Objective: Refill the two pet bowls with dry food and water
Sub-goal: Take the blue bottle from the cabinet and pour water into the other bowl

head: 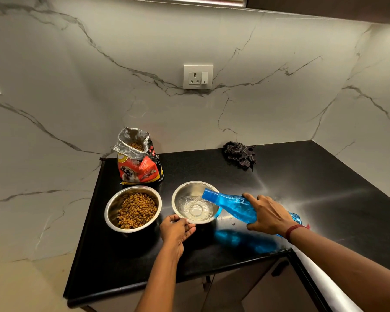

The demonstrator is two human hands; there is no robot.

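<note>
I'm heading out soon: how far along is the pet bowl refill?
Done: the food bowl holds a heap of kibble, near the open food bag. In hand: the right hand tips the blue bottle, pouring water into the water bowl, whose rim the left hand holds. Left: the water looks shallow, so probably more pouring.

The right hand [269,216] tips a blue bottle [231,202] over a steel bowl [195,202] gripped by the left hand [176,231].
</note>
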